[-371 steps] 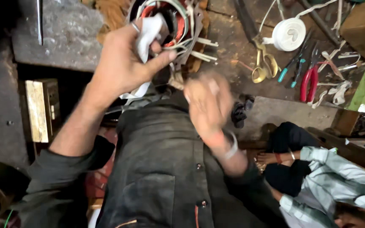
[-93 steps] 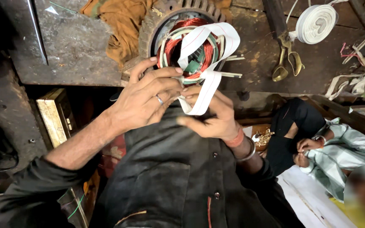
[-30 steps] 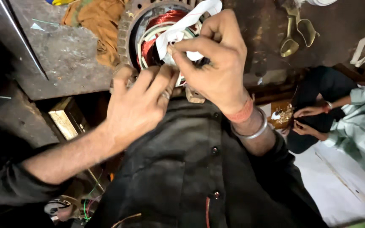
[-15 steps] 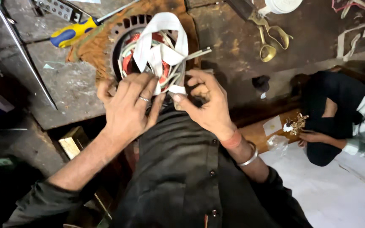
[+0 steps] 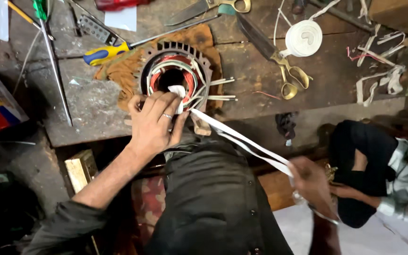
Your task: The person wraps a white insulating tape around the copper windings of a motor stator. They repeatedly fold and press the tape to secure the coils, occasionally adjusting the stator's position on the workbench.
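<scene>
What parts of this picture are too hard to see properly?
All from the head view:
- The right hand is smeared by motion blur, so its grip on the white tape is unclear.
- The near side of the motor stator is covered by the left hand.
- The scissors are cut off by the top edge.
- The seated person is blurred.

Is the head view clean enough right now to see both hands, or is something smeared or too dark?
Head view: the left hand on the motor stator is sharp and evenly lit; the right hand, pulling the white tape, is motion-blurred; the area under the workbench lies in deep shadow; no glare.
</scene>
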